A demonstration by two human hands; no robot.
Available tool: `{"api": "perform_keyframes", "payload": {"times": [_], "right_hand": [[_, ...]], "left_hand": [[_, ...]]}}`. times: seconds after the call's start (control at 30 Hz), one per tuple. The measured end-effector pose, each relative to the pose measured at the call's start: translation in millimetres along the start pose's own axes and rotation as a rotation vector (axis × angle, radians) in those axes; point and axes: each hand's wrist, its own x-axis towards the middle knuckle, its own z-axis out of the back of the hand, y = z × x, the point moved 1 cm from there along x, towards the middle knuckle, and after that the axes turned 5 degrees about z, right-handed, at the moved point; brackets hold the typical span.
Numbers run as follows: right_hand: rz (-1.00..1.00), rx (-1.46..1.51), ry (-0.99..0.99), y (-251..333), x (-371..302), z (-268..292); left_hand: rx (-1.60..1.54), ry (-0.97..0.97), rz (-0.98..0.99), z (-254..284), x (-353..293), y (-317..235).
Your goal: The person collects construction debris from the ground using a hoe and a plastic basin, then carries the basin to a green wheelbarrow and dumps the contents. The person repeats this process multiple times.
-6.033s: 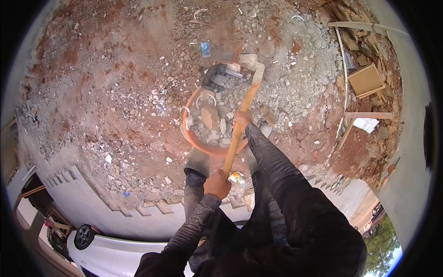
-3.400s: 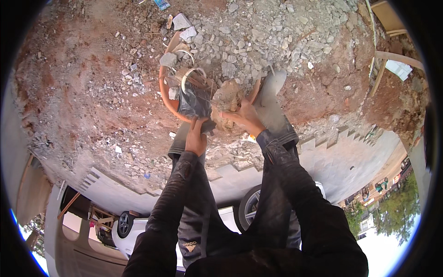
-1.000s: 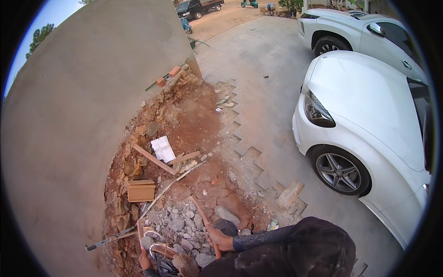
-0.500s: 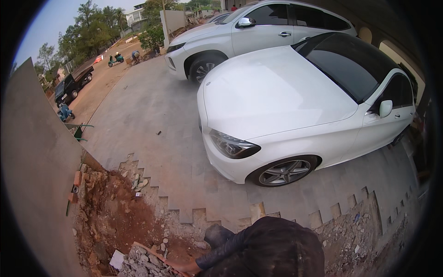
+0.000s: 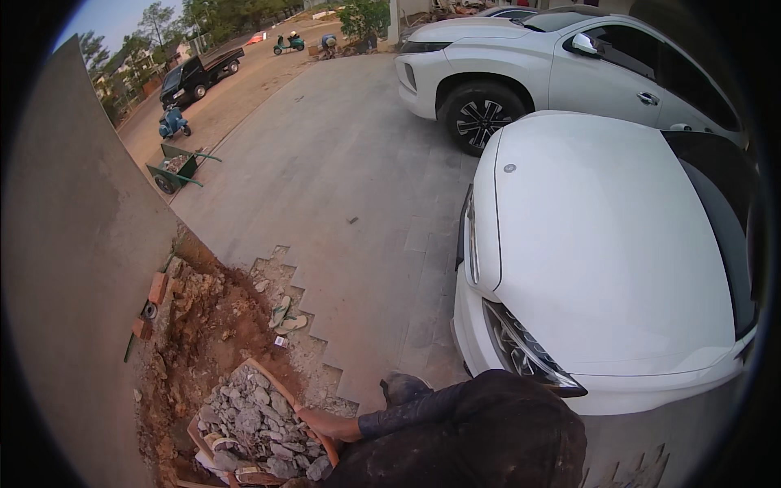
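Observation:
My right arm, in a dark sleeve, reaches left across the lower edge from my dark-clothed shoulder. My right hand (image 5: 329, 424) is closed on the rim of an orange-brown tub (image 5: 275, 379). Grey broken rubble (image 5: 252, 416) fills the tub above much of its rim. At the tub's lower left is a pale, whitish piece (image 5: 203, 459). A brownish shape at the bottom edge, by the rubble, may be my left hand (image 5: 259, 477); its fingers cannot be made out. Reddish dug soil (image 5: 213, 329) lies around the tub.
A grey wall (image 5: 81, 268) rises at the left, with bricks (image 5: 158, 289) at its foot. Sandals (image 5: 289, 319) lie by the stepped paving edge. Two white cars (image 5: 610, 252) stand at the right. Farther off are a green wheelbarrow (image 5: 181, 167), a blue scooter (image 5: 172, 122) and a black truck (image 5: 195, 80).
My view has swung left, so the cars sit farther right. More of the rubble-filled tub has come into view. My right hand stays on its rim, now higher in the picture.

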Motion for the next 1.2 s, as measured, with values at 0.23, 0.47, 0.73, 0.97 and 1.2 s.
{"api": "perform_keyframes", "payload": {"times": [0.23,0.47,0.73,0.97,1.2], "right_hand": [[0.045,0.123,-0.181,151,88,140],[0.094,0.033,-0.239,314,243,285],[0.110,0.226,-0.228,478,380,400],[0.126,0.128,-0.229,620,545,545],[0.094,0.067,-0.164,774,679,644]], "left_hand": [[0.058,0.240,-0.220,-174,88,-45],[0.157,0.158,-0.237,-429,203,-107],[0.347,0.099,-0.317,-636,307,-257],[0.290,0.135,-0.360,-859,418,-308],[0.327,0.031,-0.299,-1018,515,-353]]}}
